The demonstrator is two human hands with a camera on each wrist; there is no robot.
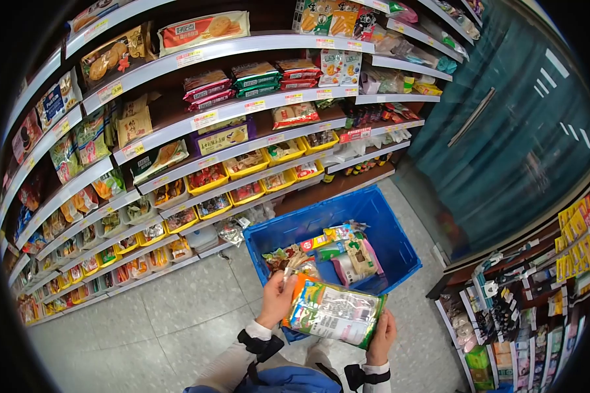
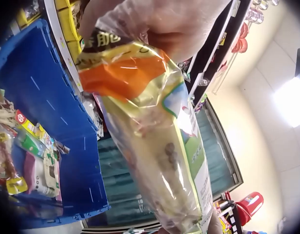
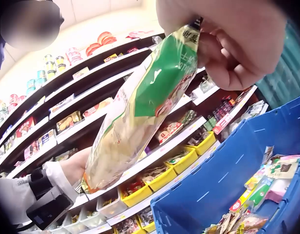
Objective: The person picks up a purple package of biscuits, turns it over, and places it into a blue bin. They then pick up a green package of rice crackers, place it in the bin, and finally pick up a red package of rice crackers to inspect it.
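Both hands point(image 1: 277, 302) point(image 1: 381, 336) pinching a shiny food packet point(image 1: 337, 313), one at each end, near a blue crate point(image 1: 301, 221)

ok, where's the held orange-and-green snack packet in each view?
Head: orange-and-green snack packet below centre, between left hand and right hand.
Left wrist: down the middle, upper left of centre to bottom edge.
Right wrist: diagonal, top right of centre to lower left.
Shared landmark: blue crate, at left in left wrist, lower right in right wrist.
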